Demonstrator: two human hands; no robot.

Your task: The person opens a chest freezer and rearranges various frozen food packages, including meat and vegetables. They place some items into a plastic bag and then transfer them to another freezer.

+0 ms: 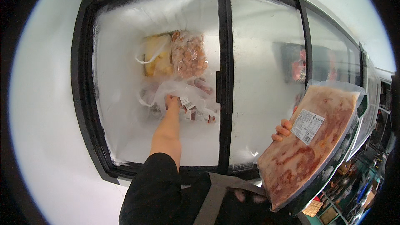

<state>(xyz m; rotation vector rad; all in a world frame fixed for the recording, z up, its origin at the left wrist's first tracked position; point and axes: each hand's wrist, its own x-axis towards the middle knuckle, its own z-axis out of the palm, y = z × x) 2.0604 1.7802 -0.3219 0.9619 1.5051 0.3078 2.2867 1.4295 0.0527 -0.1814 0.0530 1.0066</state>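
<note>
My left hand [172,101] reaches down into a chest freezer and is closed at the edge of a translucent white plastic bag [168,87]. Several small packs with white labels [190,112] lie in and beside the bag, partly covered by its folds. My right hand [282,130] grips a large flat vacuum-sealed slab of frozen meat [297,165] by its left edge, tilted above the freezer's right side. Its fingers show, while the rest is hidden behind the slab. A white label [307,126] with print and a barcode sticks to the slab.
Past the plastic bag lie a clear bag of frozen meat pieces [189,54] and a yellow bagged pack [158,56]. A black frame bar [225,37] borders the opening. Under the frosted glass lid [265,100] red packs [299,65] show. Shelves with goods stand at lower right.
</note>
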